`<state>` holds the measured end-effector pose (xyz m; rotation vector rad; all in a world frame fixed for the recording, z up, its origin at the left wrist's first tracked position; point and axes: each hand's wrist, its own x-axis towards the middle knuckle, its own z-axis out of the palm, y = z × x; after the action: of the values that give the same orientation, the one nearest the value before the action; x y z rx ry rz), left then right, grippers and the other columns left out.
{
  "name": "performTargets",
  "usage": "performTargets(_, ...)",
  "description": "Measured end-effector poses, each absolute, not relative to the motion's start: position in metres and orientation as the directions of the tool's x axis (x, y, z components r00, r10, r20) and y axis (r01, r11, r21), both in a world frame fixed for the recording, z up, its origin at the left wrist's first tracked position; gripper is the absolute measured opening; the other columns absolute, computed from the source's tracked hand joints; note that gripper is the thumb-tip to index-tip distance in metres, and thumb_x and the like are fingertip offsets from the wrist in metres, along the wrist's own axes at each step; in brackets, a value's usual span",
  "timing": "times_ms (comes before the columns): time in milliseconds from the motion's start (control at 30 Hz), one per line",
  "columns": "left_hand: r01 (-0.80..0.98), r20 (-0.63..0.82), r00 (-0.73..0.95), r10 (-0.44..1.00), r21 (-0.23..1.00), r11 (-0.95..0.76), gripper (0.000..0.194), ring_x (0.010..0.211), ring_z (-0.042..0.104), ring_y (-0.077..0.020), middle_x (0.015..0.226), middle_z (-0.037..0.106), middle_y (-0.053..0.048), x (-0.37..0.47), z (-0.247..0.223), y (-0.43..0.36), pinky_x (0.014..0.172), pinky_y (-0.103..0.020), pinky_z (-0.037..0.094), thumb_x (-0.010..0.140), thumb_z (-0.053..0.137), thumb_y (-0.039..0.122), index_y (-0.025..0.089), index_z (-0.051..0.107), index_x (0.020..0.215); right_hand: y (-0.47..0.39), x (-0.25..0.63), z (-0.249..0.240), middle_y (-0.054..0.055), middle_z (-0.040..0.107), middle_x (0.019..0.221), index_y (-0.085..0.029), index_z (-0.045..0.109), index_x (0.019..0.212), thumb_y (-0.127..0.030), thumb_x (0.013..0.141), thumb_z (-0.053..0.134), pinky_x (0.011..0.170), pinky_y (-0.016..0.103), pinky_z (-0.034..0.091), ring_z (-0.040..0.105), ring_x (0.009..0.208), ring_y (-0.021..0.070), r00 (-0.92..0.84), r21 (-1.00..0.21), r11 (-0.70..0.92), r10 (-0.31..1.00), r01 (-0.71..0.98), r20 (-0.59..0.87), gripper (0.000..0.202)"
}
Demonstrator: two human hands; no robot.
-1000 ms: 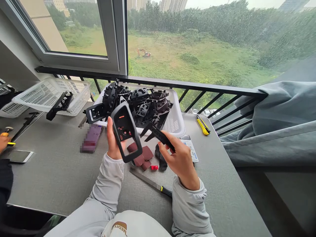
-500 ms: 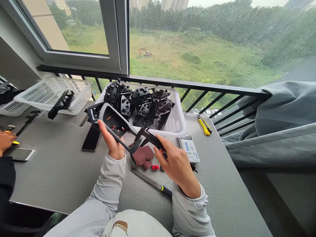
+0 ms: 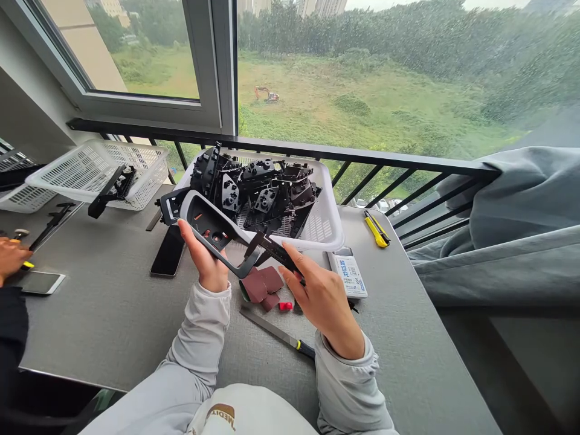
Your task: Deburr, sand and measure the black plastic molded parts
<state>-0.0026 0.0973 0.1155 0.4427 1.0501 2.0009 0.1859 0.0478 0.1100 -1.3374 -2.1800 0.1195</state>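
My left hand [image 3: 206,260] is closed round a black plastic housing [image 3: 203,226] with a grey rim, tilted above the table. A caliper [image 3: 274,251] is gripped in my right hand [image 3: 324,293], and its jaws lie at the near right end of the housing's rim. Whether both jaws touch the rim I cannot tell. Below the hands, brown sandpaper pieces [image 3: 261,285] and a small red piece [image 3: 285,306] lie on the table. A flat file [image 3: 276,331] with a black and yellow handle rests closer to me.
Behind the housing stands a white basket [image 3: 333,211] full of black plastic parts. A yellow utility knife [image 3: 377,229] and a white box [image 3: 348,275] lie to the right. Leftward are a dark phone [image 3: 167,254], another white basket [image 3: 67,175] and a co-worker's hand [image 3: 13,258].
My right hand and the caliper have shifted slightly left and up. The housing in my left hand has moved a little to the left.
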Motion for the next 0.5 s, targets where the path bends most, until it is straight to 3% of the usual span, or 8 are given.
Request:
performTargets(133, -0.479, -0.034, -0.617, 0.786, 0.809, -0.340, 0.069, 0.130, 0.050, -0.0236, 0.141, 0.054, -0.007, -0.0022, 0.1150, 0.0970, 0.100, -0.037, 0.049, 0.083, 0.041, 0.073, 0.029, 0.048, 0.137, 0.0471, 0.1814, 0.1080, 0.006, 0.071, 0.072, -0.011, 0.056, 0.129, -0.036, 0.099, 0.041, 0.053, 0.028, 0.046, 0.063, 0.054, 0.0191, -0.284, -0.363, 0.450, 0.859, 0.816, 0.426, 0.042)
performTargets(233, -0.501, -0.032, -0.623, 0.782, 0.784, -0.367, 0.063, 0.131, 0.050, -0.0236, 0.142, 0.053, -0.006, -0.0030, 0.1139, 0.0973, 0.100, -0.037, 0.048, 0.085, 0.044, 0.069, 0.030, 0.052, 0.133, 0.0472, 0.1805, 0.1076, 0.008, 0.073, 0.080, -0.012, 0.058, 0.125, -0.033, 0.099, 0.040, 0.055, 0.028, 0.047, 0.066, 0.060, 0.0196, -0.300, -0.368, 0.479, 0.843, 0.797, 0.447, 0.038)
performTargets(333, -0.533, -0.031, -0.609, 0.793, 0.756, -0.380, 0.060, 0.130, 0.050, -0.0247, 0.142, 0.053, -0.006, -0.0039, 0.1142, 0.0977, 0.101, -0.037, 0.048, 0.087, 0.044, 0.066, 0.027, 0.055, 0.131, 0.0482, 0.1822, 0.1079, 0.009, 0.072, 0.087, -0.012, 0.057, 0.128, -0.031, 0.100, 0.039, 0.057, 0.027, 0.047, 0.067, 0.064, 0.0181, -0.345, -0.364, 0.536, 0.811, 0.762, 0.472, 0.037)
performTargets(500, -0.562, -0.046, -0.602, 0.797, 0.734, -0.381, 0.058, 0.131, 0.049, -0.0238, 0.143, 0.052, -0.007, -0.0038, 0.1178, 0.0980, 0.101, -0.036, 0.048, 0.090, 0.040, 0.062, 0.026, 0.052, 0.134, 0.0495, 0.1852, 0.1073, 0.006, 0.071, 0.080, -0.015, 0.056, 0.132, -0.034, 0.101, 0.040, 0.053, 0.025, 0.043, 0.062, 0.058, 0.0150, -0.366, -0.359, 0.548, 0.807, 0.755, 0.463, 0.040)
